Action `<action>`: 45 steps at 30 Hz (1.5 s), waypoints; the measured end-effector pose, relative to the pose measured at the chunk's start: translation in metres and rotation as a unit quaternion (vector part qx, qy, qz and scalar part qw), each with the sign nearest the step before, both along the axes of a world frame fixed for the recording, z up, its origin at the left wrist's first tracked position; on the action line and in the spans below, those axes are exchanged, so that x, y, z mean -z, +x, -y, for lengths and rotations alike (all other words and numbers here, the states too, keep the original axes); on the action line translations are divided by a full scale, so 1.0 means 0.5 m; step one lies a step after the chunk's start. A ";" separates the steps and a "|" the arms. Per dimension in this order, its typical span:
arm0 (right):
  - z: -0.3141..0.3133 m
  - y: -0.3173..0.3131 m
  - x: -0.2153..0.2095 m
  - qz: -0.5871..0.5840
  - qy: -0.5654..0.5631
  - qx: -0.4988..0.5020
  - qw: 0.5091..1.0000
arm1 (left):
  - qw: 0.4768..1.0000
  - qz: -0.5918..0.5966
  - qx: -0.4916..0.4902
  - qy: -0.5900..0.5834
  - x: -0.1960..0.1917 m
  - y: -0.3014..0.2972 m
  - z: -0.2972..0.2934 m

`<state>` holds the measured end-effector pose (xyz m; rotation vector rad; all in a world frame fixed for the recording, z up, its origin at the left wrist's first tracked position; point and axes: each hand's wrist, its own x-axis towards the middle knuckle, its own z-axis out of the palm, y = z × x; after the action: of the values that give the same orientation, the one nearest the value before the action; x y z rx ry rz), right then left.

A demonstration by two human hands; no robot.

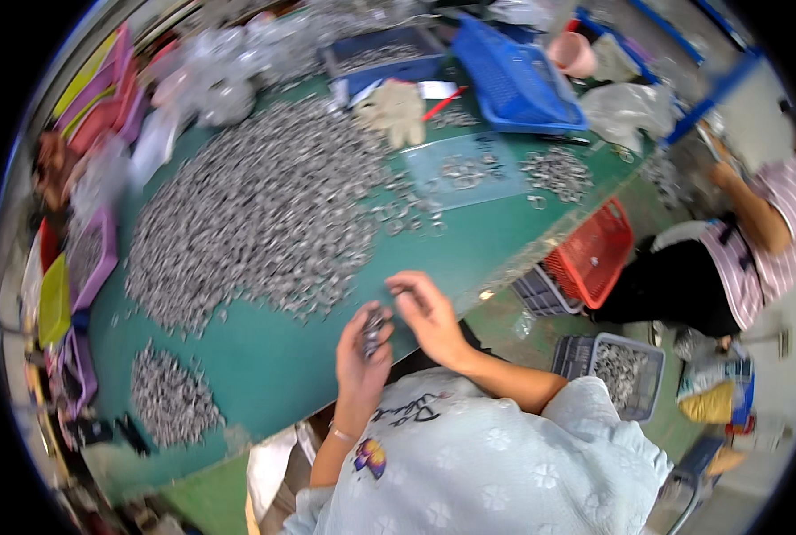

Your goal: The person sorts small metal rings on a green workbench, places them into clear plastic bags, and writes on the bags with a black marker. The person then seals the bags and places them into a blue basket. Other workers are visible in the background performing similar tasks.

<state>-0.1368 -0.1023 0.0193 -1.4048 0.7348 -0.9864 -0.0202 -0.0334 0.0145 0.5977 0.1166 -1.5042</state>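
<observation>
Small stack of metal parts (373, 328) at table's near edge, pinched in left hand (360, 357), fingers curled round it. Right hand (429, 316) just beside at 2 o'clock, fingertips pressed together near stack top; whether touching, cannot tell. Big heap of metal parts (255, 214) at 11 o'clock on green table (273, 357). Smaller pile (170, 397) at 8 o'clock. Red basket (594, 254) at 2 o'clock.

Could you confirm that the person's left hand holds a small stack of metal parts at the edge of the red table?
Not quite: the table is green, not red, as the head view shows. The left hand does hold a small stack of metal parts at its edge.
</observation>
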 end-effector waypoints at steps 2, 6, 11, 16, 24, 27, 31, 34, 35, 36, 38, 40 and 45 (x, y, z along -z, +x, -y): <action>-0.011 0.018 0.005 0.059 0.088 -0.012 0.994 | 0.996 -0.063 -0.069 -0.014 0.011 -0.011 0.005; -0.023 0.048 0.008 0.208 0.262 -0.006 0.943 | 0.983 -0.124 -0.135 -0.006 -0.036 -0.044 0.042; -0.019 0.057 0.004 0.203 0.251 -0.024 0.946 | 0.971 -0.202 -0.092 -0.092 0.023 -0.013 0.015; -0.012 0.047 0.032 0.157 0.213 -0.033 0.964 | 0.991 -0.066 -0.116 0.004 0.019 0.031 -0.066; -0.036 0.044 0.061 0.087 0.203 -0.100 0.970 | 0.964 0.004 -0.261 0.057 0.023 0.065 -0.250; -0.037 0.055 0.061 0.066 0.186 -0.115 0.974 | 0.946 0.142 -0.277 0.094 0.019 0.102 -0.283; -0.029 0.055 0.043 0.000 0.112 -0.082 0.990 | 0.624 0.623 -0.324 0.342 -0.027 0.250 -0.287; -0.028 0.049 0.056 -0.041 0.030 -0.081 0.995 | 0.203 0.881 -0.281 0.321 0.005 0.388 -0.315; -0.021 0.046 0.071 -0.051 -0.036 -0.087 0.994 | 0.170 0.887 -0.217 0.371 0.020 0.417 -0.325; -0.015 0.041 0.071 -0.071 -0.068 -0.092 0.991 | 0.124 0.901 -0.155 0.386 0.033 0.432 -0.325; -0.010 0.033 0.055 -0.085 -0.081 -0.067 0.991 | 0.051 0.920 -0.079 0.381 0.072 0.465 -0.329; -0.003 0.014 0.049 -0.098 -0.102 -0.047 0.989 | 0.033 0.929 -0.059 0.365 0.094 0.472 -0.322; -0.008 -0.029 0.038 -0.116 -0.190 -0.021 0.975 | 0.026 0.919 -0.026 0.394 0.085 0.461 -0.320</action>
<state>-0.1515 -0.0985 0.0005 -1.8846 0.7069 -0.9736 0.2102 0.1268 -0.0282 2.8495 -1.1457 0.8480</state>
